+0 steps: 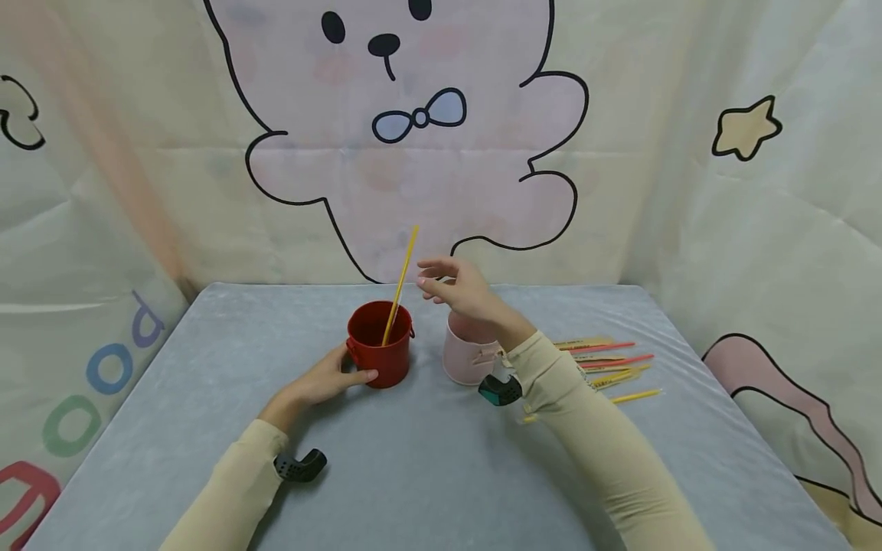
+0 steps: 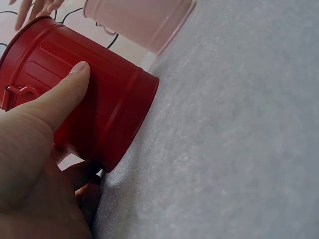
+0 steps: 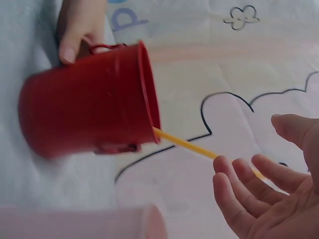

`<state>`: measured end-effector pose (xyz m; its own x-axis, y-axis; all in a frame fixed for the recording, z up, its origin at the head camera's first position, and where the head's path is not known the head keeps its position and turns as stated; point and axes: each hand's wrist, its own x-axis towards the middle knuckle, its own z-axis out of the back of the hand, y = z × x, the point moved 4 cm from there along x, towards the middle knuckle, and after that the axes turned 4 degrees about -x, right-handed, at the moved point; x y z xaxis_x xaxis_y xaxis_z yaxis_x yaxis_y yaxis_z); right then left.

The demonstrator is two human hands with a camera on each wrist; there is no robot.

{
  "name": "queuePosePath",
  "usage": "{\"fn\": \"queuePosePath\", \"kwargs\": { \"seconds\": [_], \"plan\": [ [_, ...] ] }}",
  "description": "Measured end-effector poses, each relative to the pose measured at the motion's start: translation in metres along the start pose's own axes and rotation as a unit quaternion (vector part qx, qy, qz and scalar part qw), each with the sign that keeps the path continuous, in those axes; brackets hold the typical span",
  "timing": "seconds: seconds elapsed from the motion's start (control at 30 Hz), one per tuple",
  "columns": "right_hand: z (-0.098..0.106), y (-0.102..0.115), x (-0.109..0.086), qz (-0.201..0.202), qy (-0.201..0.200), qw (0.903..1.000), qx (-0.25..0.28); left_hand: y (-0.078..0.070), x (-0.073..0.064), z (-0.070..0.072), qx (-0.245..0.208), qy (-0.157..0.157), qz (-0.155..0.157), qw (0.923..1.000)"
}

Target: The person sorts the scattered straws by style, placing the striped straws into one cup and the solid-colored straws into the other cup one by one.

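A red metal bucket (image 1: 379, 366) with small side handles stands upright on the table. My left hand (image 1: 329, 379) grips its lower left side; in the left wrist view the thumb (image 2: 67, 94) lies along the wall and the other fingers reach behind. One thin, pencil-like yellow stick (image 1: 408, 260) leans inside the bucket, its upper part above the rim. Just right of the stick's upper part, my right hand (image 1: 460, 289) is raised with loosely bent, spread fingers and nothing between them. In the right wrist view the fingertips overlap the stick (image 3: 187, 145); contact cannot be told.
A pale pink bucket (image 1: 463, 360) stands right of the red one, partly hidden by my right forearm. Several yellow and red sticks (image 1: 613, 360) lie at the table's right. Behind the grey-blue tablecloth (image 1: 413, 474) hangs a printed curtain (image 1: 641, 199).
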<state>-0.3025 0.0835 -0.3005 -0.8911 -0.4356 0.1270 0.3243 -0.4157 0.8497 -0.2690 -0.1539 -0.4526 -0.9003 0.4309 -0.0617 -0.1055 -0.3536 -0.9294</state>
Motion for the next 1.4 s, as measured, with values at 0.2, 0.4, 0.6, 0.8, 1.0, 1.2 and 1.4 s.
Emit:
{"fn": "queuePosePath", "kwargs": {
  "seconds": [0.2, 0.4, 0.6, 0.8, 1.0, 1.2, 1.4],
  "plan": [
    [0.035, -0.003, -0.013, 0.032, -0.032, 0.9989, 0.015, 0.0, 0.001, 0.001, 0.003, 0.003, -0.005, 1.0],
    [0.07, -0.018, -0.04, 0.033, -0.079, 0.995, 0.051, 0.002, -0.001, 0.002, -0.007, 0.011, -0.012, 0.9998],
    [0.1, -0.055, -0.068, 0.038, -0.121, 0.9914, 0.035, 0.001, -0.001, 0.002, -0.01, 0.012, -0.009, 0.9998],
    [0.121, -0.099, -0.091, 0.019, -0.14, 0.99, -0.01, -0.002, 0.0, 0.002, -0.008, 0.015, -0.016, 0.9997],
    [0.131, -0.117, -0.104, -0.004, -0.112, 0.9907, -0.078, -0.002, -0.001, 0.003, -0.002, 0.012, -0.017, 0.9998],
    [0.14, -0.128, -0.108, -0.017, -0.044, 0.9889, -0.141, -0.006, 0.0, 0.004, -0.008, 0.01, -0.024, 0.9996],
    [0.145, -0.145, -0.119, -0.035, -0.002, 0.9863, -0.161, -0.002, -0.001, 0.003, 0.005, 0.013, -0.025, 0.9996]
  ]
}}
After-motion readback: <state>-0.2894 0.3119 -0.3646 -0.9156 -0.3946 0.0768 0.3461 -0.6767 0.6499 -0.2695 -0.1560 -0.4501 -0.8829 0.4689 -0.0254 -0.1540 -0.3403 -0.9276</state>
